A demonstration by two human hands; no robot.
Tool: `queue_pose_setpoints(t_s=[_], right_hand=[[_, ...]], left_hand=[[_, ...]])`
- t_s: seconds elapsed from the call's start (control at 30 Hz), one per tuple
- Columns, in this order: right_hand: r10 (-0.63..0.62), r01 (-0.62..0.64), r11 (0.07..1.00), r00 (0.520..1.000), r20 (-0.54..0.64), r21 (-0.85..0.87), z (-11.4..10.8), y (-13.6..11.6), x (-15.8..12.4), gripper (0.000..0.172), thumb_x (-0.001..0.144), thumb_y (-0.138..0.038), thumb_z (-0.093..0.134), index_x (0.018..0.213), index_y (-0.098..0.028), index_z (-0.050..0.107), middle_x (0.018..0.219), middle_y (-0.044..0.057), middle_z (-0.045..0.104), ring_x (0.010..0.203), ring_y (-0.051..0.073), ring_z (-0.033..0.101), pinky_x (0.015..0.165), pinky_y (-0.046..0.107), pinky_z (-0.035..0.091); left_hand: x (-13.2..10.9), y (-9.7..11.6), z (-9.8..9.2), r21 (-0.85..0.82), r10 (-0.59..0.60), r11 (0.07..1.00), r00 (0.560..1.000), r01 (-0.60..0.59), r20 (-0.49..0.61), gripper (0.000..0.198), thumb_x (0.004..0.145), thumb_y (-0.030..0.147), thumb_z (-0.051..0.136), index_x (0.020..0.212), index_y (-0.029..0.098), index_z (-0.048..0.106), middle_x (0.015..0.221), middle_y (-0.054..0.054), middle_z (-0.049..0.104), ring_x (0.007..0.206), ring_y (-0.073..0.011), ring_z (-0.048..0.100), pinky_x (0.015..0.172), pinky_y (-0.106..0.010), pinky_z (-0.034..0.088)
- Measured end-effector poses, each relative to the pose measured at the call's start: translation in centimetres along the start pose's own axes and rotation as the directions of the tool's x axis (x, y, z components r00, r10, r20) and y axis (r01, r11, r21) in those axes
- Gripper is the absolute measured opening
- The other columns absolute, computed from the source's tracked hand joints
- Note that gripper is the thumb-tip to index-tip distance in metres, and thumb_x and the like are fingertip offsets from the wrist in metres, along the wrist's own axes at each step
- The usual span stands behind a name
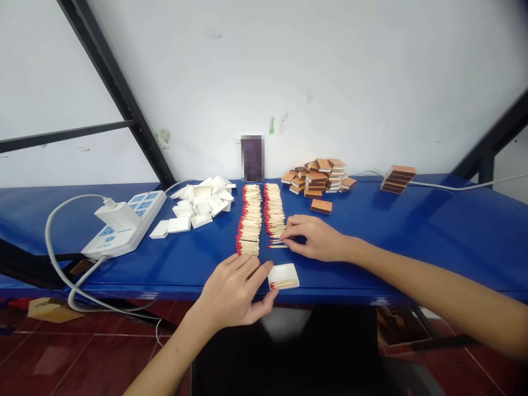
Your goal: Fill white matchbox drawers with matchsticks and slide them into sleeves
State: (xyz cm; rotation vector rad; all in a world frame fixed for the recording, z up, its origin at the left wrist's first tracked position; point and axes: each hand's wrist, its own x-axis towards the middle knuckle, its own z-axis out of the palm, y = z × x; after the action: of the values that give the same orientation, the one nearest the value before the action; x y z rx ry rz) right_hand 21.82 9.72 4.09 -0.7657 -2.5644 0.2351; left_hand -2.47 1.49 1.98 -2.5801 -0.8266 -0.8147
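Observation:
Two long rows of red-tipped matches [251, 220] lie on the blue table [412, 236]. My right hand [315, 237] rests at the near end of the right row, fingertips pinched on a few loose matches [277, 242]. My left hand [236, 291] sits at the table's front edge, thumb and fingers holding the left side of a small white inner tray [284, 275] with several matches in it.
A pile of empty white trays [198, 206] lies left of the rows. Brown matchbox sleeves [319, 177] are stacked behind right, one single sleeve [320, 206] nearer, another stack [398, 179] farther right. A white power strip [124, 223] with cable lies at left.

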Motion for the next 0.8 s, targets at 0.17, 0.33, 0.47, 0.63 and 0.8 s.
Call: queue_pose_setpoints(t_s=[0.17, 0.33, 0.47, 0.63, 0.8], right_hand=[[0.062, -0.063, 0.997, 0.998, 0.024, 0.046, -0.13, 0.15, 0.03, 0.016, 0.091, -0.020, 0.056, 0.090, -0.018, 0.072, 0.081, 0.003, 0.061, 0.072, 0.014, 0.054, 0.066, 0.026, 0.040], [0.084, -0.085, 0.992, 0.996, 0.015, 0.094, 0.18, 0.33, 0.32, 0.011, 0.088, -0.018, 0.059, 0.084, -0.017, 0.069, 0.077, 0.002, 0.059, 0.065, 0.011, 0.050, 0.062, 0.024, 0.038], [0.113, -0.109, 0.985, 0.993, -0.025, 0.130, 0.54, 0.42, 0.82, 0.010, 0.085, -0.014, 0.060, 0.078, -0.016, 0.066, 0.070, -0.001, 0.058, 0.062, 0.010, 0.048, 0.062, 0.023, 0.037], [0.114, -0.113, 0.980, 0.993, 0.002, 0.166, 0.54, 0.06, 0.93, 0.010, 0.084, -0.014, 0.060, 0.077, -0.016, 0.068, 0.069, -0.002, 0.058, 0.061, 0.009, 0.047, 0.061, 0.022, 0.036], [0.105, -0.106, 0.987, 0.994, 0.011, 0.123, 0.10, -0.29, 0.61, 0.013, 0.088, -0.019, 0.058, 0.079, -0.016, 0.068, 0.070, -0.001, 0.058, 0.061, 0.010, 0.047, 0.061, 0.023, 0.036]], left_hand=[[-0.01, 0.02, 0.12, 0.008, 0.003, 1.000, 1.000, -0.003, 0.000, 0.028, 0.089, 0.031, 0.056, 0.110, 0.013, 0.063, 0.080, -0.007, 0.064, 0.070, -0.0212, 0.062, 0.060, -0.033, 0.049], [0.05, 0.04, 0.20, 0.012, -0.005, 1.000, 1.000, 0.005, -0.003, 0.028, 0.089, 0.031, 0.057, 0.108, 0.012, 0.063, 0.080, -0.007, 0.063, 0.071, -0.0219, 0.062, 0.060, -0.034, 0.048], [0.12, 0.06, 0.17, 0.015, -0.001, 1.000, 1.000, 0.001, -0.004, 0.027, 0.089, 0.030, 0.057, 0.109, 0.012, 0.063, 0.078, -0.006, 0.062, 0.070, -0.0212, 0.062, 0.060, -0.033, 0.047], [0.08, 0.05, 0.20, 0.015, -0.001, 1.000, 1.000, 0.001, -0.009, 0.028, 0.089, 0.031, 0.056, 0.109, 0.012, 0.062, 0.079, -0.007, 0.063, 0.071, -0.0211, 0.062, 0.060, -0.033, 0.047], [0.04, 0.01, 0.21, 0.022, -0.018, 1.000, 1.000, 0.018, -0.009, 0.028, 0.089, 0.032, 0.057, 0.108, 0.013, 0.063, 0.081, -0.007, 0.064, 0.072, -0.0214, 0.063, 0.061, -0.033, 0.047]])
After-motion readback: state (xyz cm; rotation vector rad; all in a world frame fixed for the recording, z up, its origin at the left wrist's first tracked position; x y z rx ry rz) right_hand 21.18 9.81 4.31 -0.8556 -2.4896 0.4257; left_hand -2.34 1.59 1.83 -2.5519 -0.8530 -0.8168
